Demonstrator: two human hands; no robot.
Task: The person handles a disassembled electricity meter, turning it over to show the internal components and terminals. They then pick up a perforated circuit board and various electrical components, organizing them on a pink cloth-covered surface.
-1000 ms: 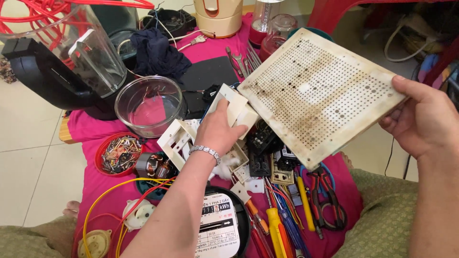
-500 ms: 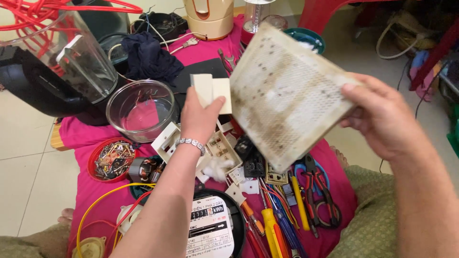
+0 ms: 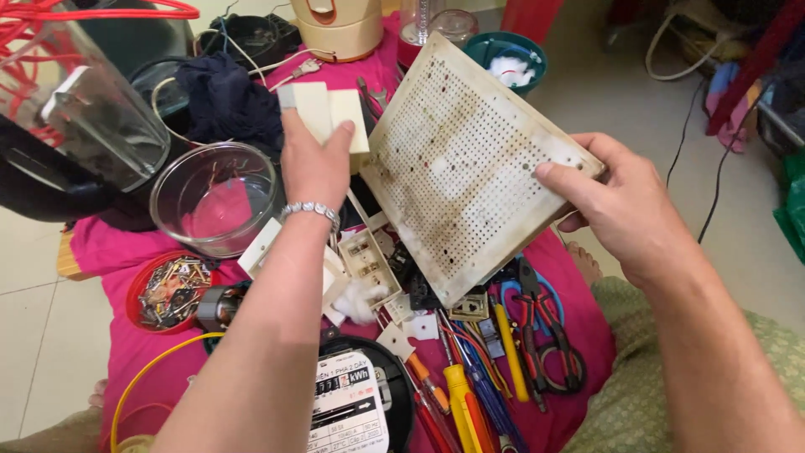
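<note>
Head view, looking down on a tabletop (image 3: 117, 252) draped in pink cloth.

Held items:
- Left hand (image 3: 314, 164): grip closed around two cream plastic cover plates (image 3: 331, 113), raised above the middle of the tabletop; a beaded bracelet (image 3: 312, 211) sits on the wrist.
- Right hand (image 3: 625, 205): grip pinching the right edge of a cream perforated board (image 3: 470, 164), thumb on top, fingers beneath. The board is stained, tilted, and held over the right half of the tabletop, just beside the cover plates.

Items lying on the tabletop:
- Clear glass bowl (image 3: 214, 197), left of the left wrist.
- Red lid of small metal parts (image 3: 168, 289), near the left edge.
- Open cream switch box (image 3: 369, 260), under the board's lower corner.
- Round black electricity meter (image 3: 356, 403), at the near edge.
- Screwdrivers with yellow and orange handles (image 3: 461, 398), near edge.
- Red-handled pliers (image 3: 545, 335), toward the right edge.
- Dark blue cloth (image 3: 226, 101), far side.
- Cream appliance base (image 3: 340, 25), far edge.
- Clear blender jug (image 3: 92, 117), far left corner.
</note>
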